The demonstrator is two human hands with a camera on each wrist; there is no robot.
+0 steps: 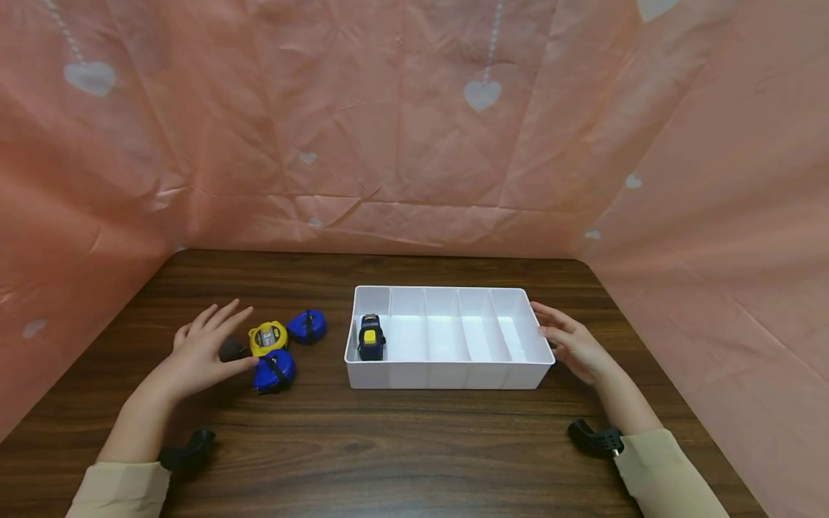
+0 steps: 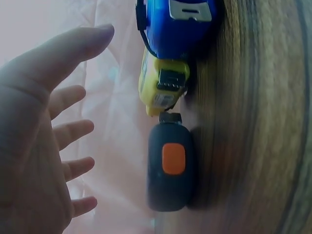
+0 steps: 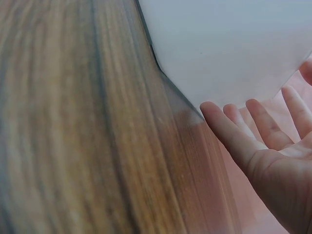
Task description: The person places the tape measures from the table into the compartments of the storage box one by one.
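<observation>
My left hand (image 1: 207, 345) hovers open, fingers spread, over a group of tape measures on the wooden table: a dark one with an orange button (image 2: 168, 165) partly under the fingers (image 1: 231, 350), a yellow one (image 1: 268, 338) and two blue ones (image 1: 275, 371) (image 1: 306, 325). In the left wrist view the palm (image 2: 34, 146) faces these, apart from them. A white divided tray (image 1: 447, 374) holds one dark blue and yellow tape measure (image 1: 371, 337) in its leftmost compartment. My right hand (image 1: 570, 344) is open with fingertips at the tray's right wall (image 3: 229, 44).
The brown wooden table (image 1: 388, 446) is enclosed by pink cloth with white hearts (image 1: 414, 122) at the back and both sides. Black wrist camera mounts (image 1: 592, 437) (image 1: 188, 450) show near both sleeves. The tray's other compartments hold nothing.
</observation>
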